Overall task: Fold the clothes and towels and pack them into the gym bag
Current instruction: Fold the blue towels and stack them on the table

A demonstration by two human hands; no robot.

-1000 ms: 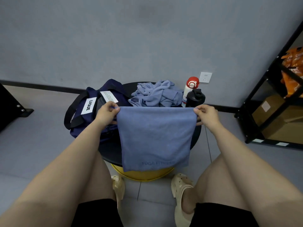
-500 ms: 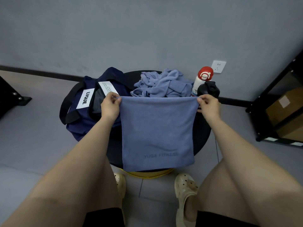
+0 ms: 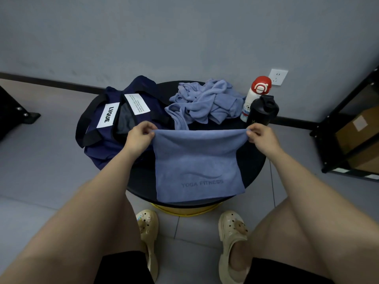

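Left hand [image 3: 139, 136] pinches the top-left corner of the blue towel [image 3: 196, 165], thumb and fingers curled on the edge. Right hand [image 3: 259, 135] pinches the top-right corner the same way. Top edge is stretched between the hands with a slight sag in the middle.

Towel hangs from that edge and drapes over the near part of the round black tabletop [image 3: 252, 167]; the lower edge lies at the near rim. Embossed "YOGA FITNESS" and a wave mark face up near the bottom. Can't tell how many layers it's folded into.

Navy gym bag [image 3: 106, 144] sits on the left side of the tabletop, just beyond the left hand, overhanging the left rim. Black straps, white "LVQUE" label, second white label with small print, top open with grey lining showing.

Crumpled pile of blue clothes [image 3: 205, 103] at the back centre of the tabletop, just right of the bag, beyond the towel's top edge.

White bottle with a red cap [image 3: 256, 97] stands upright at back right; black bottle [image 3: 263, 110] stands upright just in front of it, near the right hand.

Yellow base [image 3: 184, 210] shows under the tabletop. Person seated, bare knees either side, black shorts, cream clogs [image 3: 231, 242] on the grey tiled floor. Black shelf [image 3: 336, 124] with cardboard boxes at right; wall socket [image 3: 277, 76] behind the bottles.
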